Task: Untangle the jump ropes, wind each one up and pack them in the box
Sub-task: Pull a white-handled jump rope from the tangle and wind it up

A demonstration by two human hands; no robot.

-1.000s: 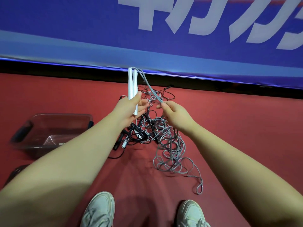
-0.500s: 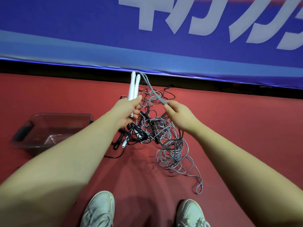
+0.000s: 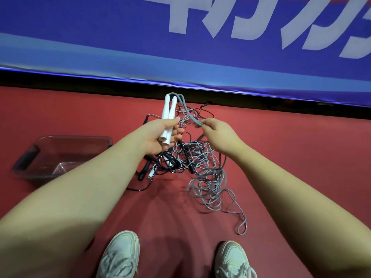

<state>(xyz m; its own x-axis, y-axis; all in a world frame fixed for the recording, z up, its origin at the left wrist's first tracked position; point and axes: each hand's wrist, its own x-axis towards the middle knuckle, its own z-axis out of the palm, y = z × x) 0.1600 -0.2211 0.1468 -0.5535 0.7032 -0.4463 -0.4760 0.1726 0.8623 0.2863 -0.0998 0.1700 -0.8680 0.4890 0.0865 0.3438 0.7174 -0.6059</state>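
Left hand (image 3: 160, 137) grips 2 white handles (image 3: 167, 119); right hand (image 3: 218, 135) pinches their grey rope (image 3: 188, 113).

red floor (image 3: 291, 157) | rope tangle (image 3: 192, 155) centre — clear box (image 3: 70, 137) left | shoes (image 3: 122, 253) near edge

Off-white lace-up left sneaker (image 3: 120, 255) and its matching right sneaker (image 3: 232, 259) are standing on the matte red floor (image 3: 301, 157), toes pointing forward. Ahead of me, a wide blue banner with large pale lettering (image 3: 100, 27) is running across the view. A black strip (image 3: 60, 81) is lying along its foot, meeting the floor.
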